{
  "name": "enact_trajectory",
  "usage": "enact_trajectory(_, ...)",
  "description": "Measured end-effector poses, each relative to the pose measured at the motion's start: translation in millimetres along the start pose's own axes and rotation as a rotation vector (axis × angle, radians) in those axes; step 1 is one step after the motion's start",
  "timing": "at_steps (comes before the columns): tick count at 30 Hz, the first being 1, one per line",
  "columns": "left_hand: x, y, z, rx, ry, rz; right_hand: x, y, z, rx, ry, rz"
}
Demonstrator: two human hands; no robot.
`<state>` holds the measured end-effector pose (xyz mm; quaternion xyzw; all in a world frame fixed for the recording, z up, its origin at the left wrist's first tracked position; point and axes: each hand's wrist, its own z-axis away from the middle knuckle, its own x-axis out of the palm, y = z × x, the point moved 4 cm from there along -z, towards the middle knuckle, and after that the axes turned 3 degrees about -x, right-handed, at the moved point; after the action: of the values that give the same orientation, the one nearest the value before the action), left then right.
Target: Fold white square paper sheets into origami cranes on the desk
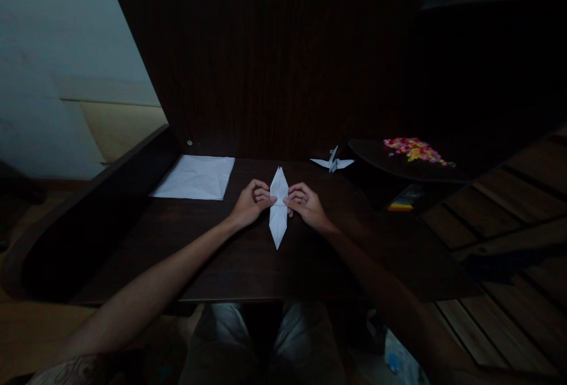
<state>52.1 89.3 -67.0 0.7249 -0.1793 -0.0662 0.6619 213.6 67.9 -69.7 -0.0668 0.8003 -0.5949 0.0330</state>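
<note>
Between my hands is a piece of folded white paper [278, 225], long and narrow with pointed ends, its tips aimed away from me and toward me. At the far end it shows a split between two points. My left hand [252, 203] pinches its left edge near the middle, thumb on top. On the opposite edge my right hand [306, 205] does the same, its thumb on the paper and fingers curled beside and partly under it. A finished white paper crane [333, 163] stands beyond my right hand, near the back panel.
A stack of white paper sheets [195, 177] lies at the back left of the dark desk [230, 261]. To the right, a small raised shelf [372, 152] bears a heap of tiny pink, red and yellow pieces [414, 150]. A raised side board [88, 214] borders the desk's left.
</note>
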Motion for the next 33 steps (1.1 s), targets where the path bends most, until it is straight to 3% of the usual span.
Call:
enact_trajectory(13,0.4,-2.5,-0.9,-0.028,-0.122,-0.158,-1.1,7.2,-2.0,0.105,-0.017,-0.003)
enact_trajectory(22,2.5,-3.9,0.8,-0.038,-0.110,-0.175,0.2,2.8,0.5,0.126,-0.058,0.008)
enact_trajectory(29,10.0,-1.3,8.1,-0.073,-0.320,-0.173,-0.7,3.9,-0.7,0.119,-0.006,0.018)
enact_trajectory(33,11.6,-2.5,9.1,-0.093,-0.355,-0.175,-2.3,2.3,-0.5,0.126,0.020,-0.004)
